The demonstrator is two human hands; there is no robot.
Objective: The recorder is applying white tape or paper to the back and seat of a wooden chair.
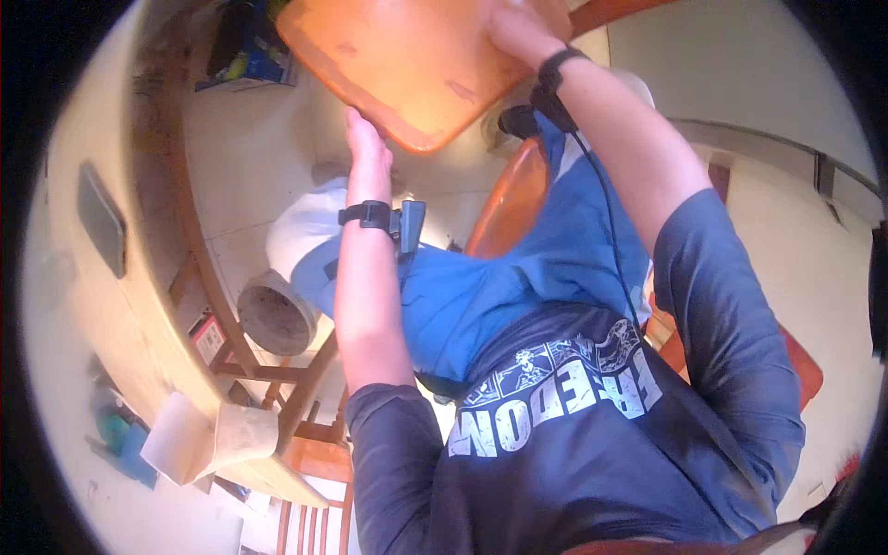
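An orange, glossy wooden panel [407,65], apparently a chair seat, is held up at the top of the view, with scuffs on its face. My left hand [368,143] grips its lower-left edge, fingers partly hidden behind it. My right hand [518,32] holds it near the upper right, its fingertips blurred against the wood. Below the panel, a second curved orange wooden piece [504,208] sits between my blue-trousered legs. Dark devices are strapped to both my wrists, and a cable runs down from the right one.
A light wooden table [153,314] along the left carries a dark phone [102,217] and curled paper [185,435]. Beside it are a grey round container [276,313], wooden chair frames [296,398] and a small red-and-white box [208,335]. A dark tray with items [245,55] lies at the upper left.
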